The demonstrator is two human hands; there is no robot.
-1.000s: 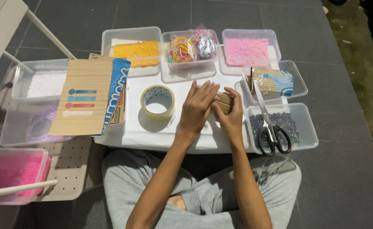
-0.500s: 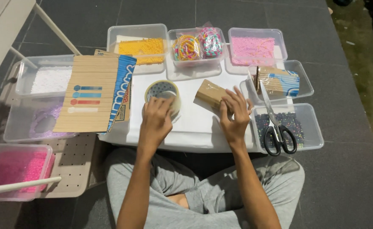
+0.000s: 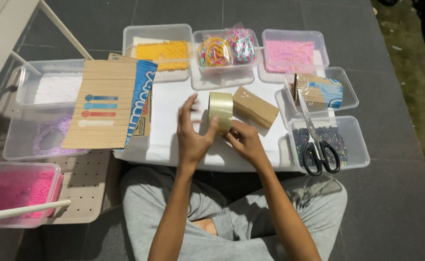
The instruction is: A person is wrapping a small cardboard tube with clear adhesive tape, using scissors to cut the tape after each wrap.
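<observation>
The roll of clear tape (image 3: 220, 111) stands on edge above the white sheet (image 3: 169, 130), its axis running roughly left to right, held up between both hands; the right hand (image 3: 244, 141) grips its lower right rim with fingers closed on it, while the left hand (image 3: 192, 133) presses a thumb against its left face, the other fingers spread wide and raised (none of them wrapped round the roll); both hands lie below the roll, about equally near. Just right of the roll lies a brown wrapped block (image 3: 255, 107); further right, scissors (image 3: 320, 145) rest across a clear tub (image 3: 357, 145); left of it lies a board of wooden sticks (image 3: 104, 110); everything sits on dark floor tiles (image 3: 391, 203).
</observation>
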